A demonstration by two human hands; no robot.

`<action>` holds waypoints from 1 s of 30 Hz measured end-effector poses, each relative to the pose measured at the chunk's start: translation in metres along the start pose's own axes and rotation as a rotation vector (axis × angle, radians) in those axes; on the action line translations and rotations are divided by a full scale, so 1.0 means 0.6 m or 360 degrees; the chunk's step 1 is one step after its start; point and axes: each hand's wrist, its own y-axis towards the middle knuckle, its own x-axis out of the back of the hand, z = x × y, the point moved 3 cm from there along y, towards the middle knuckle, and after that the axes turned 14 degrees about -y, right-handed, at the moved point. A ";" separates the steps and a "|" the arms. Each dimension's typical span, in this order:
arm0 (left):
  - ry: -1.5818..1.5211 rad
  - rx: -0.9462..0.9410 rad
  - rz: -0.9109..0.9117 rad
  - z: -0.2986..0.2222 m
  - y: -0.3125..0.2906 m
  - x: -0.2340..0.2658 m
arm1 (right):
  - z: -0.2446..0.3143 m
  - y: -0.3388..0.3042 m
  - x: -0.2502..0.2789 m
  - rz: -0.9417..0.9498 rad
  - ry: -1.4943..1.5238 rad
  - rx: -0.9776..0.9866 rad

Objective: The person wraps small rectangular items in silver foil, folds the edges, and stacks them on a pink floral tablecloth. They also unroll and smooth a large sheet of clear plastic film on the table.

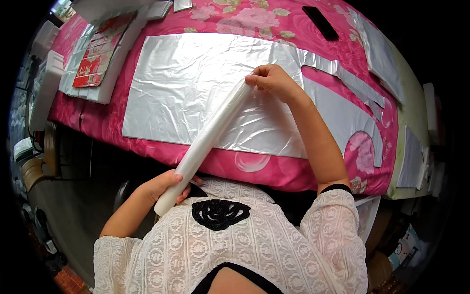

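A long roll of thin white plastic [211,132] slants from my lap up over the table. Near its lower end, my left hand [172,185] is wrapped round it, thumb on top. My right hand [270,81] pinches the roll's far end between thumb and fingers. Beneath the roll lies a silvery-white plastic vest bag [181,78], spread flat and slightly creased. Its two handle loops point right, and the pink cloth shows through the gaps between them.
A pink flowered cloth [249,19] covers the table. At the far left, a red printed packet [100,54] rests on a white stack [93,94]. A black phone [320,23] lies at the far right, with folded silvery bags [379,54] beyond it.
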 end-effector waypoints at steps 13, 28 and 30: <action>0.0089 0.0315 -0.0096 0.023 -0.103 0.075 | -0.121 0.013 0.218 -0.0648 -0.0294 -0.0165; 0.2484 -0.0295 -0.0103 -0.239 -0.038 -0.089 | -0.104 0.047 0.193 -0.0644 -0.0405 -0.0009; 0.2713 -0.0395 -0.0239 -0.254 0.010 -0.121 | -0.084 0.050 0.174 -0.0643 -0.0522 0.0022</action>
